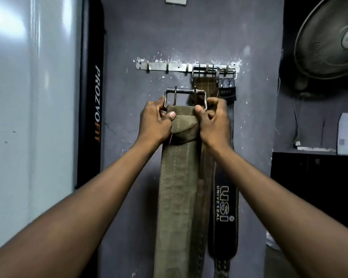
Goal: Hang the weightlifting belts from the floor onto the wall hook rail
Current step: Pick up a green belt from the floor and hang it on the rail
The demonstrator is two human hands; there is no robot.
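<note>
An olive-green weightlifting belt (177, 187) hangs down in front of me, its steel buckle (185, 93) held a little below the wall hook rail (163, 67). My left hand (155, 123) grips the belt's top at the buckle's left side. At the right side my right hand (215, 121) holds it too. Two more belts hang from the rail's right hooks: another olive belt (204, 82) and a black belt (225, 213) printed USI UNIVERSAL. The rail's left hooks are bare.
A black PROZVOFIT bag or pad (91, 107) stands left of the grey wall, beside a glossy white panel (28, 117). A wall fan (329, 37) hangs at upper right above a dark cabinet (313, 177).
</note>
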